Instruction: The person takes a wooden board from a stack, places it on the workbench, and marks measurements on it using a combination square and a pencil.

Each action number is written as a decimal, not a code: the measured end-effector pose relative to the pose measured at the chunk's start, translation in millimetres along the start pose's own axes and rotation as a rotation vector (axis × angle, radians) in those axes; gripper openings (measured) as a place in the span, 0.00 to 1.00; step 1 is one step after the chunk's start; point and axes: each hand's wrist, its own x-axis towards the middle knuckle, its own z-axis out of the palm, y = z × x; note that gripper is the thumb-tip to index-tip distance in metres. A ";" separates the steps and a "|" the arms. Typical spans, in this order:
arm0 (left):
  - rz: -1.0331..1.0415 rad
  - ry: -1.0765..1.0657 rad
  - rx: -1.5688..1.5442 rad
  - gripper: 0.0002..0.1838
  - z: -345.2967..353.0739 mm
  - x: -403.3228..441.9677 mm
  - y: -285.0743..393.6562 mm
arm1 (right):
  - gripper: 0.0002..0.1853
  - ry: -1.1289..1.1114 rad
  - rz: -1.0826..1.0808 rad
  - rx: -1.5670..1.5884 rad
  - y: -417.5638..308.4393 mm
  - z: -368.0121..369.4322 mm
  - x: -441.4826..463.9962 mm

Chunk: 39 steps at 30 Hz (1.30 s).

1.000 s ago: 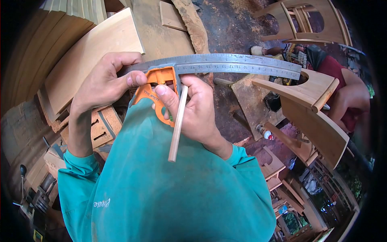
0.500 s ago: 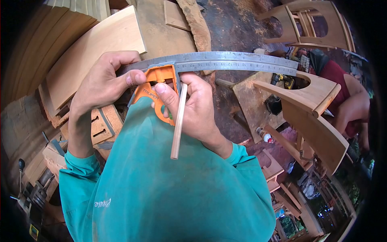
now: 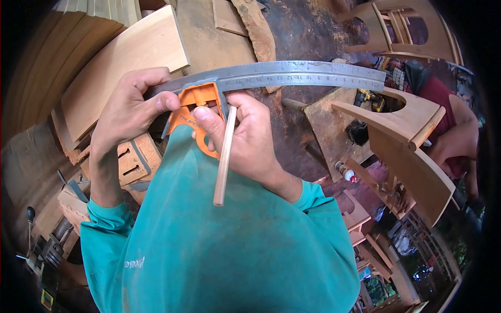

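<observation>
A combination square with a long steel rule point(image 3: 292, 74) and an orange head point(image 3: 201, 94) is held level in front of my chest. My left hand point(image 3: 128, 107) pinches the left end of the rule between thumb and fingers, beside the head. Wrapped around the head's lower part, my right hand point(image 3: 245, 128) has its thumb on the orange frame. A slim wooden stick, perhaps a carpenter's pencil point(image 3: 224, 161), is also tucked in that hand and points down toward my green shirt. Some right-hand fingers are hidden behind the square.
Curved wooden boards point(image 3: 125, 73) lean at the upper left. A slotted wooden block point(image 3: 130, 161) lies below my left forearm. To the right are a wooden chair part point(image 3: 412, 172), a cordless drill point(image 3: 369, 100) and a bottle point(image 3: 345, 171). Another person point(image 3: 454, 125) sits behind the chair part.
Both hands and the square's head have shifted slightly left and up. The stick has moved left with my right hand; both grips look the same.
</observation>
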 end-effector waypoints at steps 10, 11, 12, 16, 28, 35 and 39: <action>-0.051 -0.053 -0.104 0.17 1.1 -4.7 10.6 | 0.11 -0.013 -0.162 -0.196 1.7 -1.1 6.2; -0.063 -0.031 -0.059 0.16 2.5 -4.9 13.2 | 0.12 -0.036 -0.123 -0.237 -0.1 -1.4 6.2; -0.064 -0.028 -0.058 0.16 3.1 -4.7 18.9 | 0.12 -0.038 -0.123 -0.236 -1.9 -1.3 6.4; -0.105 -0.038 0.016 0.15 3.4 -7.5 35.9 | 0.12 -0.058 -0.162 -0.314 -8.0 -1.1 2.6; -0.102 -0.017 0.210 0.13 5.5 -12.1 45.5 | 0.11 -0.112 -0.263 -0.320 2.0 -1.8 3.7; -0.011 0.031 0.242 0.13 9.7 -10.5 42.3 | 0.12 -0.141 -0.208 -0.290 -3.2 -4.0 3.6; -0.036 0.014 0.266 0.13 11.0 -11.0 43.4 | 0.11 -0.127 -0.247 -0.298 2.7 -4.3 2.3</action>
